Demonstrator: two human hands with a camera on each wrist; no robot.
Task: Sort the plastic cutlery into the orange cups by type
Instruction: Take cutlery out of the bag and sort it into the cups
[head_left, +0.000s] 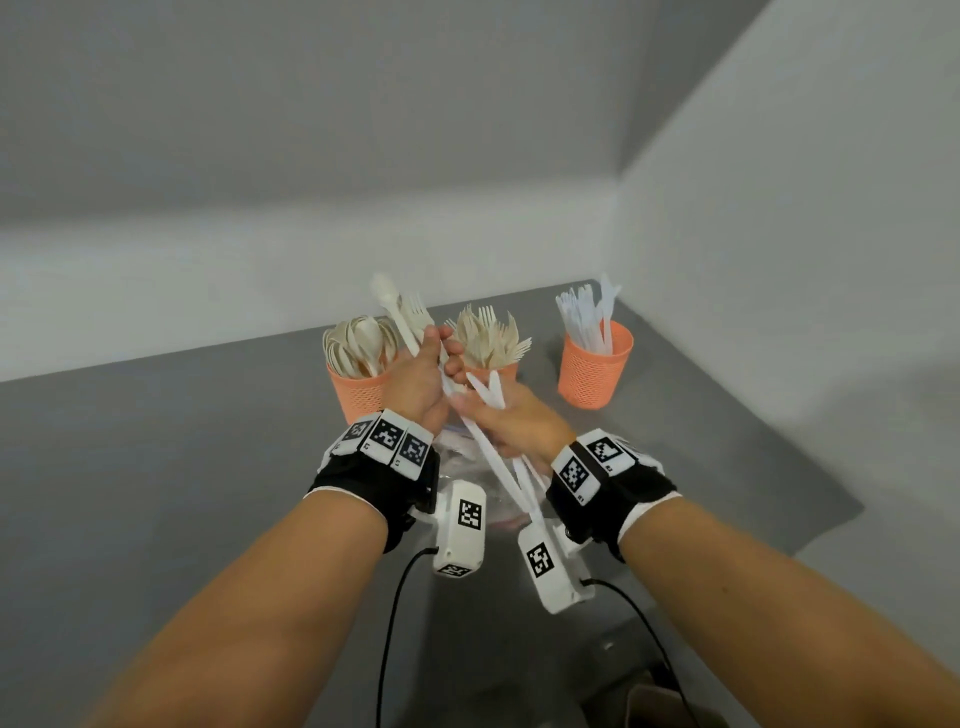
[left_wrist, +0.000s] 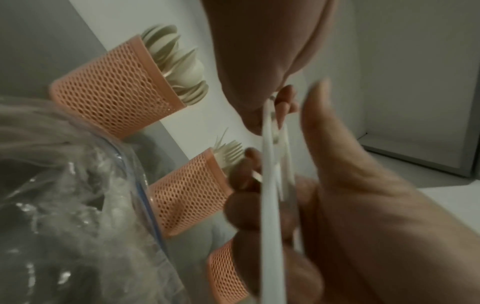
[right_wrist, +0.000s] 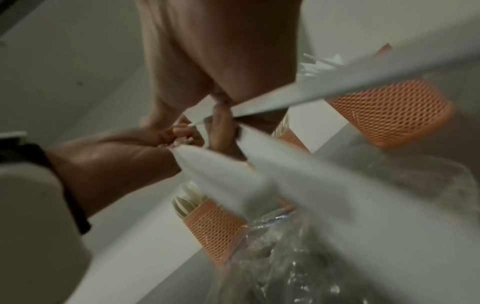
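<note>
I see three orange cups (head_left: 595, 364) of matt plastic mesh, their walls perforated all over. The cutlery in hand (head_left: 488, 452) is smooth white plastic; the spoons (head_left: 358, 340) and forks (head_left: 491, 338) in the left and middle cups look cream and duller. The bag (left_wrist: 78, 205) near me is clear, glossy, crinkled film. The bench (head_left: 182, 441) is matt grey and smooth

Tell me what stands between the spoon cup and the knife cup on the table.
The orange cup of forks stands between the spoon cup and the knife cup; the head view shows it, partly behind both hands.
</note>
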